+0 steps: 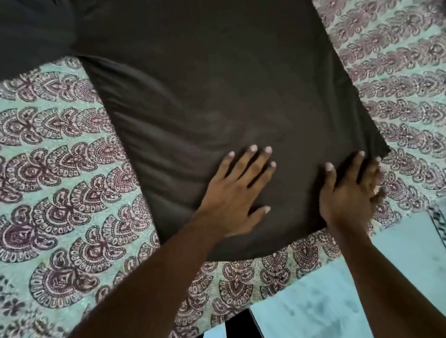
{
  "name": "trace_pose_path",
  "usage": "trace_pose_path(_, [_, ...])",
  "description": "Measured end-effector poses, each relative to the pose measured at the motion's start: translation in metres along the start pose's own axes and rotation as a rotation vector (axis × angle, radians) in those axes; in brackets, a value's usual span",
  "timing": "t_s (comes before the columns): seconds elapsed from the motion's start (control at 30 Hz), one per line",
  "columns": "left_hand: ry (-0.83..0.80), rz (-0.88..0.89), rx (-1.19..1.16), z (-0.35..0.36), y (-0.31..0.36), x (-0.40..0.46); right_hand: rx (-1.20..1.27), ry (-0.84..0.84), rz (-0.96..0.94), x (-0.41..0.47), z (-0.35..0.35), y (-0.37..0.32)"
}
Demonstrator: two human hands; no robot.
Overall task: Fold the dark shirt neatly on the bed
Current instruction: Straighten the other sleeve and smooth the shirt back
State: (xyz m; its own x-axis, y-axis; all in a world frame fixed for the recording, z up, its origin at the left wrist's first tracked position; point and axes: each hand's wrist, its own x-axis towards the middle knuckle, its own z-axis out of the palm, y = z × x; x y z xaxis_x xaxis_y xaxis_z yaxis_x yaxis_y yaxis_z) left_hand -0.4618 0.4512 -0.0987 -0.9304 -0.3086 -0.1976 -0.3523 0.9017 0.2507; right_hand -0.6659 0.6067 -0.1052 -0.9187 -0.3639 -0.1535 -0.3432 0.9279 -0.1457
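The dark shirt (209,89) lies spread flat on the patterned bedsheet (41,171), its near hem under both hands. The left hand (235,194) lies flat on the cloth, fingers straight and spread, gripping nothing. Just beside it, toward the shirt's corner, the right hand (350,192) also lies on the fabric with fingers extended (it is blurred, so whether its far fingers pinch the edge cannot be told). Below the right wrist, pale floor (322,295) shows past the bed's edge.
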Motion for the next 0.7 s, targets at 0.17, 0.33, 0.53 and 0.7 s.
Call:
trace_pose_path(0.17, [-0.07,0.107,0.012,0.027,0.04,-0.017,0.013,0.0,-0.607,0.063,0.004,-0.077])
trace_pose_path(0.33, [-0.064,0.097,0.025,0.028,0.041,-0.017,-0.056,-0.159,-0.457,0.099,-0.002,-0.04])
trace_pose_path(0.53, [-0.072,0.076,0.055,0.025,0.044,-0.014,0.035,-0.145,0.105,0.1,-0.028,0.04])
trace_pose_path(0.7, [-0.022,0.074,0.114,0.03,0.046,-0.015,0.003,0.042,-0.46,0.082,-0.019,-0.037])
